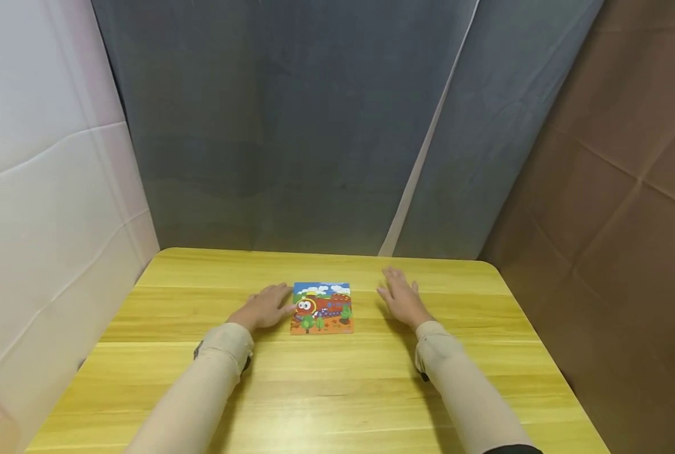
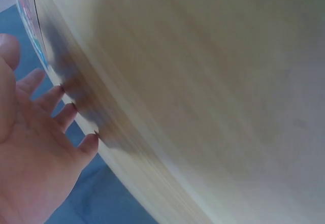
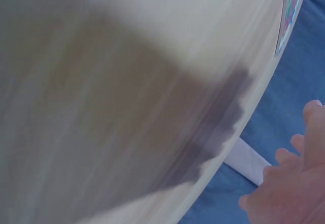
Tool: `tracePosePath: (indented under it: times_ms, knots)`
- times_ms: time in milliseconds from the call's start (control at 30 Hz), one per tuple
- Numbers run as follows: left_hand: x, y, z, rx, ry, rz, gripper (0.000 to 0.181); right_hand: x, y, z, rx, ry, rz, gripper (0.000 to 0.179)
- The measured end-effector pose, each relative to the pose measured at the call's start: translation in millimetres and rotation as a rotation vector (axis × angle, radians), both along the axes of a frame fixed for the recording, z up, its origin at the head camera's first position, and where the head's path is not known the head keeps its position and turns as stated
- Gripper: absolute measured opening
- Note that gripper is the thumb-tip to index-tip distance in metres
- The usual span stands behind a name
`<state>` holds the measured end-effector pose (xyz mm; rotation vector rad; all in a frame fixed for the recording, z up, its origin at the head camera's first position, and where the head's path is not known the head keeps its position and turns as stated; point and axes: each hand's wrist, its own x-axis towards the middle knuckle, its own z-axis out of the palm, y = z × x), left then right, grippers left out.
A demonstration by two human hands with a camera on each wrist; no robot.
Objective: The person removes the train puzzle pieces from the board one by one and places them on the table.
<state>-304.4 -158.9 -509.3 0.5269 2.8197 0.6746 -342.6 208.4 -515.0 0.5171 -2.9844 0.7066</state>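
A square picture board [image 1: 322, 309] with a cartoon train, trees and clouds lies flat on the wooden table. My left hand [image 1: 265, 307] is at its left side, fingers extended, with the fingertips right at the board's edge. In the left wrist view the left hand [image 2: 40, 142] shows spread fingers low over the wood, with a corner of the picture board [image 2: 31, 16] above. To the right of the board, my right hand [image 1: 402, 297] hovers with straight fingers, holding nothing. The right wrist view has the right hand [image 3: 289, 173] apart from the board [image 3: 289, 10].
The yellow wood-grained table [image 1: 326, 391] has rounded far corners. Behind it hangs a dark grey curtain [image 1: 292, 126] with a pale strip [image 1: 428, 139] running down it. A white cloth [image 1: 59, 189] stands on the left, a brown cloth [image 1: 616, 189] on the right.
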Motion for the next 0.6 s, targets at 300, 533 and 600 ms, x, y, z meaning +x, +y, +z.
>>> tracePosePath:
  times_ms: [300,533,600]
  knots:
    - [-8.4,-3.0,-19.5,-0.019,0.007,0.0,0.067,3.0,-16.7,-3.9,-0.047,-0.031,0.022,0.058]
    - [-13.6,-3.7,-25.6,-0.033,0.008,0.004,0.072,2.9,-24.0,-11.2,-0.057,-0.06,0.03,0.059]
    - [-13.1,-2.0,-23.6,-0.052,-0.002,0.002,0.074,3.4,-25.9,-12.0,-0.054,-0.071,0.032,0.059]
